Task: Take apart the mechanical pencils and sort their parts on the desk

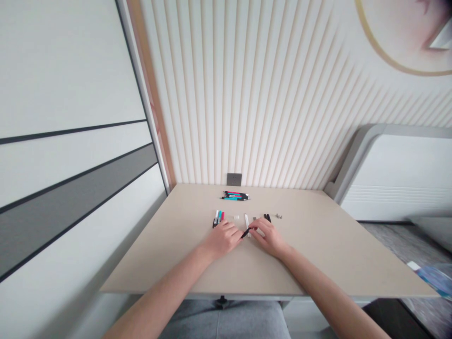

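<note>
A short black pen barrel (246,232) is held between my two hands over the table, slanting up to the right. The fingers of my left hand (223,239) close on its lower end. At the upper end, my right hand (270,236) pinches with thumb and fingertips. Just behind the pen barrel lie thin white sticks that look like refills (246,220), partly covered by my right hand. White, teal and red pen pieces (219,215) with dark ends lie beyond my left hand. Black pen pieces (267,217) lie behind my right hand.
Several pens (234,196) in black, teal and red lie in a pile toward the wall. Small white pieces (236,217) and small metal-coloured pieces (278,216) are on the beige table (318,254). A dark wall socket (234,179) sits above the back edge.
</note>
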Tool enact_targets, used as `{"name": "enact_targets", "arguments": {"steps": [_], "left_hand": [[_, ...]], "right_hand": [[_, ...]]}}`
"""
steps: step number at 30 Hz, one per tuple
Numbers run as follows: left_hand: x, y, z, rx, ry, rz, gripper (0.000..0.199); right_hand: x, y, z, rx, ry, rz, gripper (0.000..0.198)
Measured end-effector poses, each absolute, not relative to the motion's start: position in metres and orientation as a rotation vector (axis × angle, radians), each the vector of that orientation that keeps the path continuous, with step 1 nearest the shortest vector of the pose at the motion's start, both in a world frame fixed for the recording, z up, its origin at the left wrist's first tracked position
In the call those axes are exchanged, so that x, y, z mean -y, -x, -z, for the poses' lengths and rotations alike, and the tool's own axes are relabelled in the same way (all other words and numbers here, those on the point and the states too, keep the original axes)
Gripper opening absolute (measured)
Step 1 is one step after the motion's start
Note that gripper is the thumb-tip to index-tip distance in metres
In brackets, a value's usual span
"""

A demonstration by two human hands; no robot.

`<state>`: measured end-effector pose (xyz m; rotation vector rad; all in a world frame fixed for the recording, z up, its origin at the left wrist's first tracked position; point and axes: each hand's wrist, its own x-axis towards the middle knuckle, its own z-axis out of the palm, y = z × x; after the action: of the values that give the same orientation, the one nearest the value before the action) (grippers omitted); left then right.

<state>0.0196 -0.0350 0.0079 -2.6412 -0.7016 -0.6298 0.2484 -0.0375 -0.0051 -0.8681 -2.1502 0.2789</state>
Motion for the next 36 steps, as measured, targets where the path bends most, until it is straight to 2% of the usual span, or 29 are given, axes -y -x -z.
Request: {"name": "enact_targets", "arguments": {"steps": [9, 17, 27, 36], "left_hand": [[0.035, -0.02, -0.008, 0.674, 2.638, 0.625, 0.015], [0.031, -0.014, -0.009, 0.771, 2.662, 0.64, 0.021], [0.023, -0.006, -0.005, 1.0, 2.701, 0.827, 0.021], [-0.003, 0.034, -0.005, 1.544, 2.512, 1.135, 0.017]], "right_hand": [[0.045, -0.243, 0.0, 2.164, 0.845, -0.422, 0.017], [0.016, -0.285, 0.009, 1.591, 1.442, -0.213, 0.035], [0.007, -0.301, 0.02, 1.835, 1.877, -0.164, 0.038], [0.02, -0.303, 0.017, 1.902, 1.841, -0.179, 0.037]]}}
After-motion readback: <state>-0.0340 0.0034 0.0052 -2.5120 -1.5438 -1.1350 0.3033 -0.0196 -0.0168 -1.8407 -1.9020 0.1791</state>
